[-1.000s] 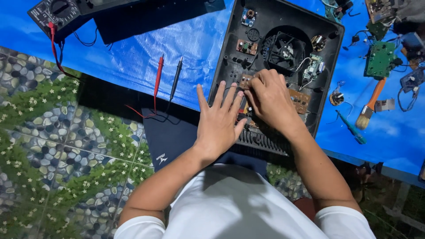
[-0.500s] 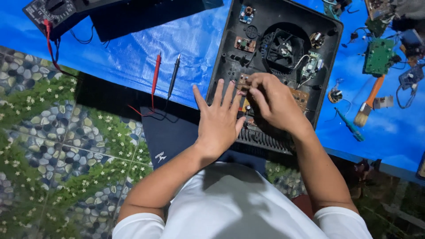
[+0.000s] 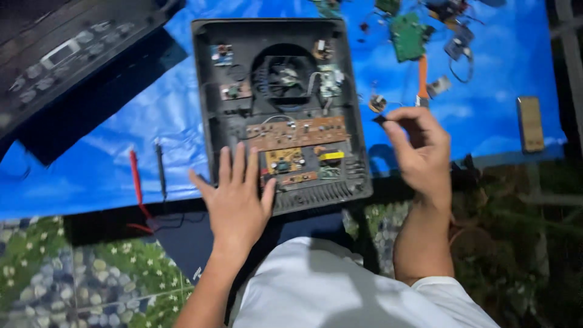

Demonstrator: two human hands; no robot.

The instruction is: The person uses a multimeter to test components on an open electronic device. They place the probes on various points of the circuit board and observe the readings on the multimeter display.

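Opened black appliance casing (image 3: 276, 109) lies under my flat, spread left hand (image 3: 238, 200); my right hand (image 3: 419, 149) pinches a tiny dark part (image 3: 379, 119) beside it.

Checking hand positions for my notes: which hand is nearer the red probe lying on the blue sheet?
Left. The left hand lies flat on the open casing's near-left corner, just right of the red probe. The right hand is raised beyond the casing's far side.

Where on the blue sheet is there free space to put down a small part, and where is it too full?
Bare blue sheet lies between the orange-handled tool and the tan block. Another free patch lies left of the open black casing, above the red probe. The top right, around the green board, is crowded with loose parts.
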